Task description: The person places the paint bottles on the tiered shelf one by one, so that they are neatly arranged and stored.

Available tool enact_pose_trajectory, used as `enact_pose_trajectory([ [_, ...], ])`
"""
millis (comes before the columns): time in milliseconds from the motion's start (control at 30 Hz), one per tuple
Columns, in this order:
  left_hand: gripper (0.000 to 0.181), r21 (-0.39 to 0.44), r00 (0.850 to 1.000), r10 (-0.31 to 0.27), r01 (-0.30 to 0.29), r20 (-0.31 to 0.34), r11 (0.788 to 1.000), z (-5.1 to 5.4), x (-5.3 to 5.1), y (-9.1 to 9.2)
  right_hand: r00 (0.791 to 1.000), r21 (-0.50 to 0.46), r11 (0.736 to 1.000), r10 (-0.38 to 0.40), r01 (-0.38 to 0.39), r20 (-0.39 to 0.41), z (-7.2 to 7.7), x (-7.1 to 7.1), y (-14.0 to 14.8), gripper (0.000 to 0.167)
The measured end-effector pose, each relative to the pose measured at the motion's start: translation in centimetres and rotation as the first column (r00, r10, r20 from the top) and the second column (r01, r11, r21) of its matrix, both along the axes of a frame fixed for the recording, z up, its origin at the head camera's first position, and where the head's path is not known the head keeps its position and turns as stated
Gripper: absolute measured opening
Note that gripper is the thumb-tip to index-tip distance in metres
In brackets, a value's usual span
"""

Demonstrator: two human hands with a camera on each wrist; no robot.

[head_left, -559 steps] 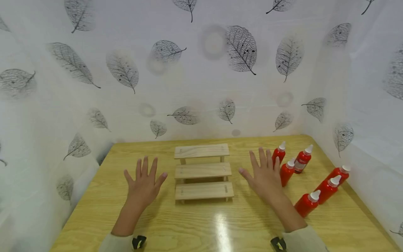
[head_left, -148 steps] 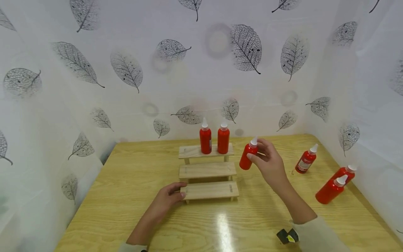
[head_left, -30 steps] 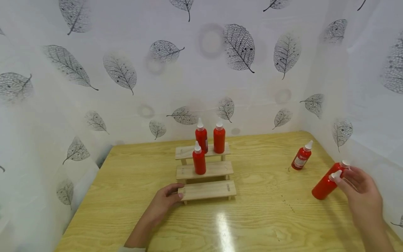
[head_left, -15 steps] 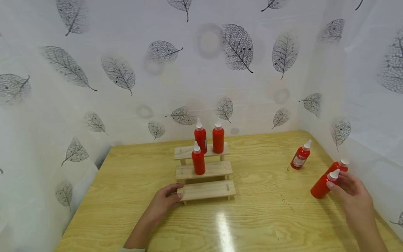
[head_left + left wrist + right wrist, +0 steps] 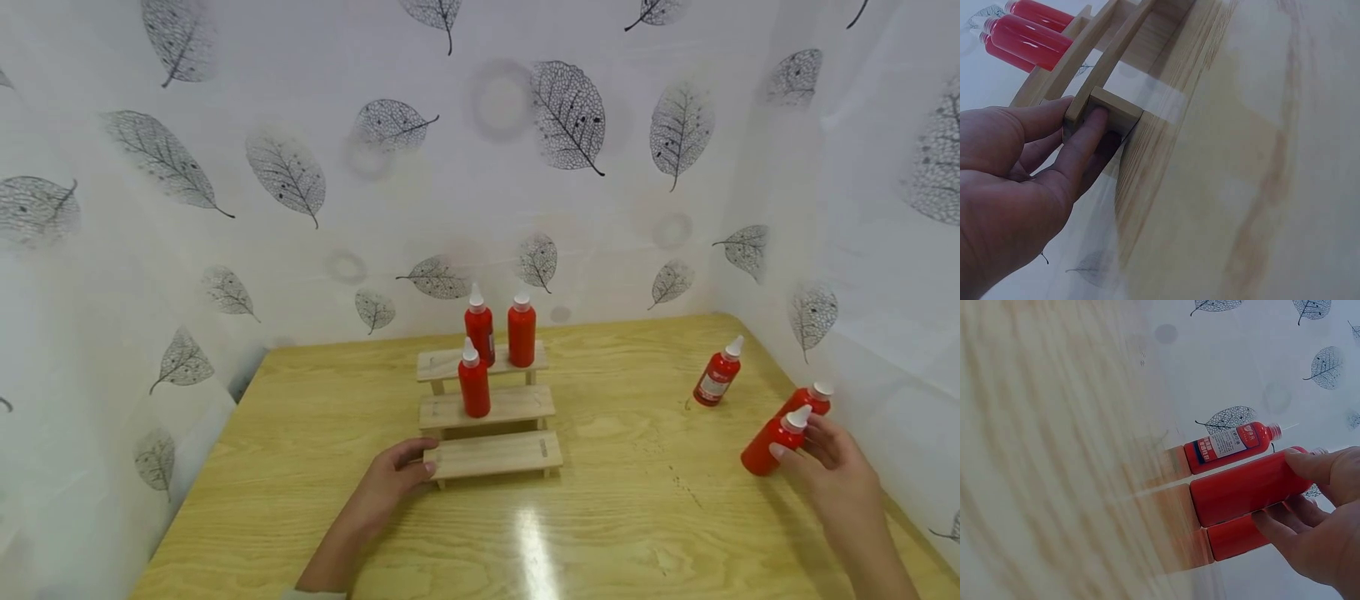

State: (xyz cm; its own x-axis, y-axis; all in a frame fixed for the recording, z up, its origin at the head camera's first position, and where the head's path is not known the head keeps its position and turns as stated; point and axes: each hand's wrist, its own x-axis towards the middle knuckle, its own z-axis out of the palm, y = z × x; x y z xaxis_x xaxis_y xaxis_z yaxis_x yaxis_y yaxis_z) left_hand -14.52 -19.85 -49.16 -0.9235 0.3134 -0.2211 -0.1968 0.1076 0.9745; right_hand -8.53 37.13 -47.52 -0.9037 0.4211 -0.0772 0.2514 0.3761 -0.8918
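Note:
A three-step wooden stand (image 5: 491,454) is in the middle of the head view. Two red bottles, one of them at its right (image 5: 522,335), stand on the top step, and another red bottle (image 5: 474,385) on the middle step. The left hand (image 5: 382,487) grips the lowest step's left end; the left wrist view shows thumb and fingers around that end (image 5: 1116,112). At the right, the right hand (image 5: 836,479) holds an upright red bottle (image 5: 767,446) between thumb and fingers, also seen in the right wrist view as the middle bottle (image 5: 1247,490).
Behind the held bottle stands another red bottle (image 5: 813,400), partly hidden. Farther back is a labelled red bottle (image 5: 716,379). All rest on a wooden table (image 5: 615,517), with leaf-patterned white sheeting (image 5: 465,200) behind and at both sides.
Since the early frames, three bottles have come onto the stand. Over the last second the right hand has moved slightly left and down, from the front bottle's cap to its body. The left hand stays put.

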Motion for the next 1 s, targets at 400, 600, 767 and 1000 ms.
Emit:
enact_pose_trajectory([
  [400,0.049,0.001,1.000,-0.009,0.009,-0.002,1.000,0.1,0.1,0.0,0.998,0.054,0.998,-0.038,0.035,0.042,1.1,-0.2,-0.7,0.078],
  [600,0.049,0.009,1.000,-0.005,0.005,0.000,1.000,0.0,0.1,0.0,0.999,0.063,0.998,-0.022,0.025,-0.049,2.0,-0.6,-1.9,0.075],
  [767,0.050,0.010,1.000,-0.006,0.006,0.000,1.000,0.0,0.1,0.0,0.987,0.094,0.995,0.045,-0.031,-0.152,3.1,-1.2,-2.8,0.069],
  [1000,0.050,0.010,1.000,-0.007,0.007,-0.004,1.000,-0.2,0.0,-0.1,0.971,0.133,0.985,0.135,-0.110,-0.198,4.7,-2.2,-4.8,0.067],
])
